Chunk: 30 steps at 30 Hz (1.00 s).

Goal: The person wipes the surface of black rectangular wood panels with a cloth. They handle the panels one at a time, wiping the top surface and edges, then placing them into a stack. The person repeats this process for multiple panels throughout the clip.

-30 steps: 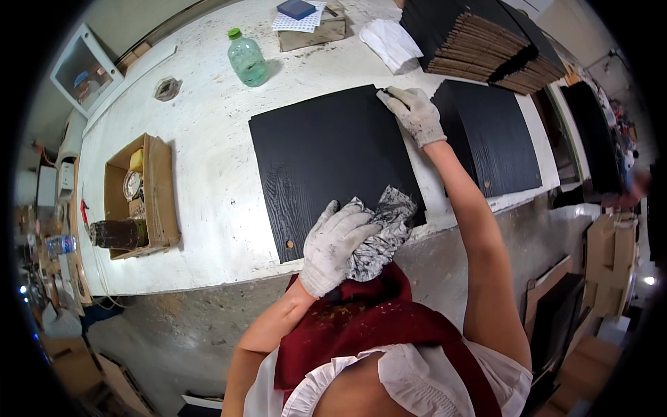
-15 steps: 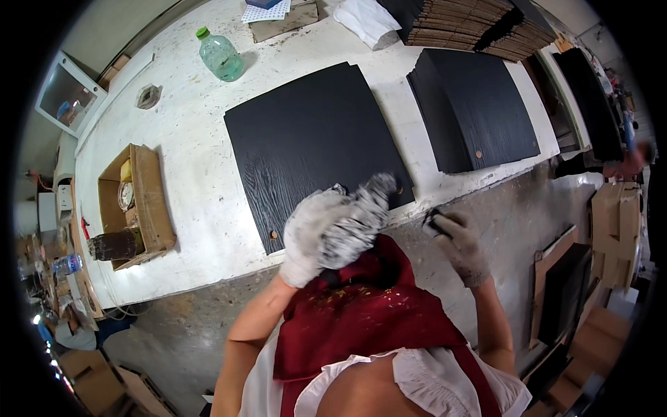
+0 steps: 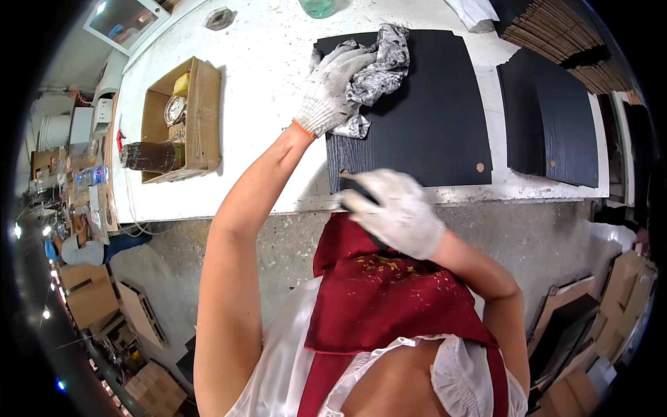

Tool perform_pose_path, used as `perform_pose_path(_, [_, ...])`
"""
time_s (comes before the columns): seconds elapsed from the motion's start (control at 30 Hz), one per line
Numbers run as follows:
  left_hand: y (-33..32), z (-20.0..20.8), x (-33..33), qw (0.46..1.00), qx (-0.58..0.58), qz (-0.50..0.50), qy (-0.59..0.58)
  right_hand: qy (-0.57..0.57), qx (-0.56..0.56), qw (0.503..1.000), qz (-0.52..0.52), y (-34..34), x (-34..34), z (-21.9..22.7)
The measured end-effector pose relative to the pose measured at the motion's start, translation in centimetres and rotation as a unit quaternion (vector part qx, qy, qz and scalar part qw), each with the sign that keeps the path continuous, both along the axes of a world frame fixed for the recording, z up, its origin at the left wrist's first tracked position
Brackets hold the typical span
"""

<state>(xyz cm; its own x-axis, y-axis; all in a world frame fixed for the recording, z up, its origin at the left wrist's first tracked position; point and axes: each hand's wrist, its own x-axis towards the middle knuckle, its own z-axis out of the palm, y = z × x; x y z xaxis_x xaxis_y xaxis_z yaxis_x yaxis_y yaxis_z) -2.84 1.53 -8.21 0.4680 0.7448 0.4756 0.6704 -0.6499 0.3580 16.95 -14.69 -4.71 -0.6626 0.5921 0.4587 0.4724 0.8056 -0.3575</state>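
Note:
My gloved left hand [image 3: 332, 94] presses a black-and-white patterned rag [image 3: 381, 76] onto the far left part of a black wood-grain panel [image 3: 431, 118]. The panel lies flat on the white table and has a small round spot near each front corner. At its near left corner is my gloved right hand [image 3: 399, 215], closed on a small black object [image 3: 361, 187] whose kind I cannot make out. The fingers partly cover that object. To the right stands a stack of similar black panels [image 3: 556, 125].
On the table's left, a cardboard box [image 3: 208, 118] holds a dark brown bottle [image 3: 149, 157], a yellow piece and a round item. A green bottle [image 3: 317, 7] stands at the far edge of view, near a hexagonal piece [image 3: 219, 19]. Flattened cardboard [image 3: 563, 35] is piled at the far right.
My left hand has carried the rag from the panel's front edge to its far left. My right hand has swung left to the near left corner. The view has shifted.

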Motion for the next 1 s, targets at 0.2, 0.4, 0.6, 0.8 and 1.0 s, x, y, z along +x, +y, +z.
perform_pose_path(0.2, [0.4,-0.5,-0.6,1.0,0.011,-0.015,-0.011,0.012,0.075,0.995,0.068,0.6,-5.0,-3.4])
perform_pose_path(0.4, [0.3,-1.0,-0.8,1.0,-0.024,-0.002,0.001,-0.01,-0.019,1.0,0.002,0.1,4.8,-2.4])
perform_pose_path(0.6, [0.0,-0.4,-0.5,1.0,-0.012,-0.016,-0.017,-0.122,-0.023,0.936,-0.329,-2.9,18.1,0.5])
perform_pose_path(0.8, [0.2,-0.2,-0.6,1.0,-0.005,-0.027,-0.014,0.126,-0.167,0.907,-0.365,-3.5,16.9,-0.5])
perform_pose_path(1.0, [0.2,-0.2,-0.5,1.0,0.004,-0.016,-0.006,-0.052,-0.071,0.938,-0.336,-1.1,13.3,0.5])
